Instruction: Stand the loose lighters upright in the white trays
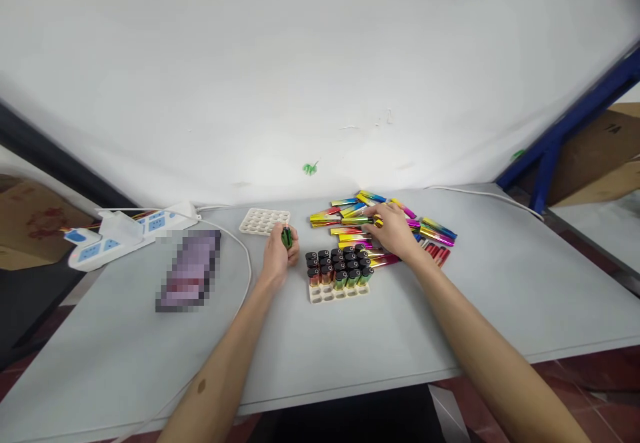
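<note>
Over on the left of the grey table (450, 323) a white power strip (125, 233) lies beside a blurred-out purple patch, with an empty white tray (263, 220) further along. The left hand (280, 253) is closed around a small green lighter (287, 237), held upright just in front of that empty tray. To its right stands a second tray (340, 291) mostly packed with black-capped lighters (337, 266), and beyond it the right hand (393, 230) rests flat, fingers spread, on a pile of shiny rainbow sleeves (360, 220).
</note>
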The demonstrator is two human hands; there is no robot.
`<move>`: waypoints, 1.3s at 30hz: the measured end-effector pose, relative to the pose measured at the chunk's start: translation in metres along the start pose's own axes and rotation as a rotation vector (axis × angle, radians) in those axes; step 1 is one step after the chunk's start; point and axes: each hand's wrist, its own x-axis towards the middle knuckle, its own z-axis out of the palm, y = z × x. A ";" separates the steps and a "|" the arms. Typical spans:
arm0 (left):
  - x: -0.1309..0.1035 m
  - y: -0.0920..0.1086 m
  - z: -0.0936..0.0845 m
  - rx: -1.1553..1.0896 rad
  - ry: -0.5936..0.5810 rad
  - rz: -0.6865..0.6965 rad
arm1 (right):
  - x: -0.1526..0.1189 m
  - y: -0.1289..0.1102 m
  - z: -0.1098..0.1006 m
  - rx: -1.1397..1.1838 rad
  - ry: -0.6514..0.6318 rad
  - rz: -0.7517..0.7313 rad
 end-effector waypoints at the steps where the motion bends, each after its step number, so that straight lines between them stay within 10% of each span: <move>1: 0.000 0.000 -0.001 -0.002 -0.009 -0.001 | -0.005 0.000 -0.001 0.124 0.037 0.038; 12: -0.017 0.027 -0.002 -0.005 -0.039 0.252 | -0.036 -0.017 -0.008 1.154 0.163 0.413; 20: -0.078 0.066 -0.005 0.804 -0.224 0.721 | -0.039 -0.027 -0.011 1.179 0.069 0.536; 25: -0.101 0.051 -0.002 1.152 -0.230 0.818 | -0.039 -0.027 -0.012 1.091 0.050 0.496; 39: -0.087 0.001 -0.006 1.264 -0.145 1.150 | -0.041 -0.032 -0.016 1.090 -0.008 0.436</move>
